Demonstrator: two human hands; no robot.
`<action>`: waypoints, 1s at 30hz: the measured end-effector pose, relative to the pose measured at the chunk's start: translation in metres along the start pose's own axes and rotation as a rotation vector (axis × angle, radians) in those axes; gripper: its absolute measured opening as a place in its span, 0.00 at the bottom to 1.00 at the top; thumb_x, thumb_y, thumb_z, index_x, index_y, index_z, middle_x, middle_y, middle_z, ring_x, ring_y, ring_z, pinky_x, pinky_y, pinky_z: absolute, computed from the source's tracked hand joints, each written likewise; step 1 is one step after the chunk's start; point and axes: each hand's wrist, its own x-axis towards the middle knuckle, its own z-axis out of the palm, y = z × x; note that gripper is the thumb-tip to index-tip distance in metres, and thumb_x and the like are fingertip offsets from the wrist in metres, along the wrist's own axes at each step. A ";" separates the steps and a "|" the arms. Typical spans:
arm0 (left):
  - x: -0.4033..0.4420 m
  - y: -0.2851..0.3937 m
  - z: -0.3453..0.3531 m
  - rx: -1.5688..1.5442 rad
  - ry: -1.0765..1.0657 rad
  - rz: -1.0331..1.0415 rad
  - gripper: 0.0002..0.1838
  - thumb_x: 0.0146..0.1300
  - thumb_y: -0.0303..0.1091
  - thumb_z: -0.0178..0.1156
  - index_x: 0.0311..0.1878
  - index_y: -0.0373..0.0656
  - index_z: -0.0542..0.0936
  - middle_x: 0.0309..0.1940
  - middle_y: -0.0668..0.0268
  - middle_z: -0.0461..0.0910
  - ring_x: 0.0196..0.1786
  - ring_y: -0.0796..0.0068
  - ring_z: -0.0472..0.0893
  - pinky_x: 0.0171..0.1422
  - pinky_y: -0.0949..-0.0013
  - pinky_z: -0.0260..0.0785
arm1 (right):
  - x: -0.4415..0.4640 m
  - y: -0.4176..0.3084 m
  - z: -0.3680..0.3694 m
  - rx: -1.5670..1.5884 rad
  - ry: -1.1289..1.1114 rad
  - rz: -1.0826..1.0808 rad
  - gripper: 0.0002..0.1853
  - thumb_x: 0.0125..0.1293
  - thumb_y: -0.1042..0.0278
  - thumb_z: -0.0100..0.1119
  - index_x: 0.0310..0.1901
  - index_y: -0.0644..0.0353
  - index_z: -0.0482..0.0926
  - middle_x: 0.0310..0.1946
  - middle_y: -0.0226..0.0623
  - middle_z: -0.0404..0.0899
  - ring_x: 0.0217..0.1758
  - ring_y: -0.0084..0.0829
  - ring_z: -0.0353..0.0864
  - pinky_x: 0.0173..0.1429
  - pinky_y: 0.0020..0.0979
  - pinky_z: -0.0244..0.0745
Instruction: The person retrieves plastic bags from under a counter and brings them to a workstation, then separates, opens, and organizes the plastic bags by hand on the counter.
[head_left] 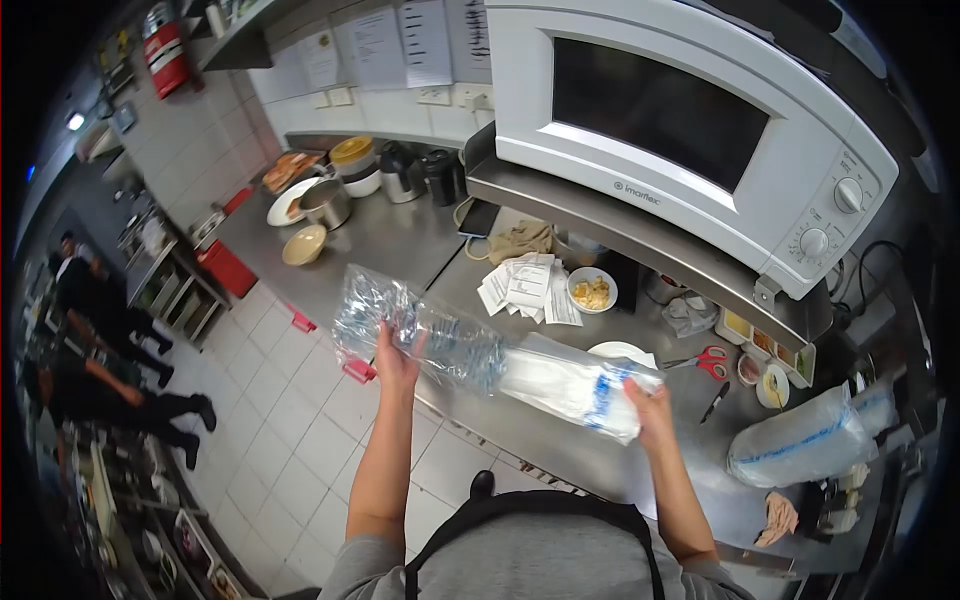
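A long clear plastic bag (pixel 455 345) stretches between my hands above the front edge of the steel counter (pixel 400 240). My left hand (pixel 397 357) is closed on its crinkled, see-through end. White contents with blue print (pixel 565 385) fill the other end; their kind is hard to make out. My right hand (pixel 652 408) grips that end, fingers partly hidden behind it. Behind the bag, a white plate (pixel 622 351) is partly covered. Red-handled scissors (pixel 712 360) lie to the right of my right hand.
A white microwave (pixel 660 120) sits on a shelf over the counter. Receipts (pixel 528 285) lie beside a bowl of food (pixel 592 290). A bulky plastic pack (pixel 800 445) stands at right, near a knife (pixel 715 402). Pots and jugs (pixel 400 172) stand farther left. Other people (pixel 110 300) are across the tiled floor.
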 end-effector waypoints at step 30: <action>0.042 -0.131 0.085 1.894 -1.111 0.908 0.11 0.46 0.39 0.68 0.34 0.50 0.82 0.42 0.72 0.74 0.51 0.68 0.71 0.59 0.50 0.53 | -0.163 0.033 -0.221 -1.389 1.119 -0.139 0.15 0.56 0.68 0.61 0.43 0.66 0.76 0.39 0.48 0.71 0.40 0.42 0.74 0.47 0.36 0.70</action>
